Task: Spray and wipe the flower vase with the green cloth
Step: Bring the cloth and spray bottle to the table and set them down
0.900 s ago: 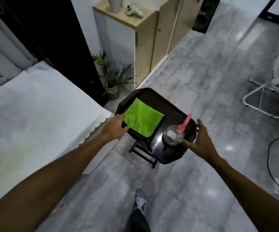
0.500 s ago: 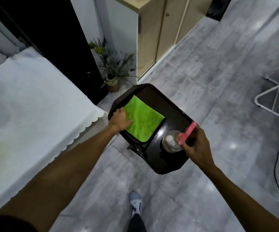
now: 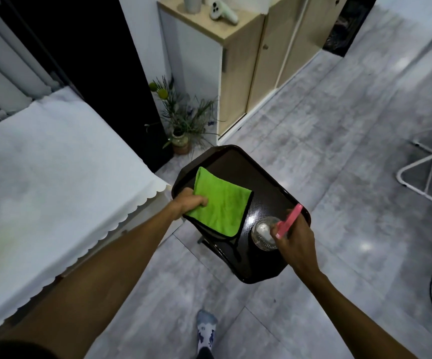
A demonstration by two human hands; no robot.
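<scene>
Gripping green cloth (image 3: 218,203), spray bottle (image 3: 266,230); no legible writing.

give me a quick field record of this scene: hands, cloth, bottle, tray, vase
left hand: gripping near edge of green cloth
right hand: closed on spray bottle, by its pink trigger
green cloth: folded, lying on tray
spray bottle: clear, standing on tray
tray: dark, on a stand
flower vase: on floor beyond tray, untouched

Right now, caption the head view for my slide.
Left hand grips green cloth; right hand grasps pink-topped spray bottle on black tray.
</scene>
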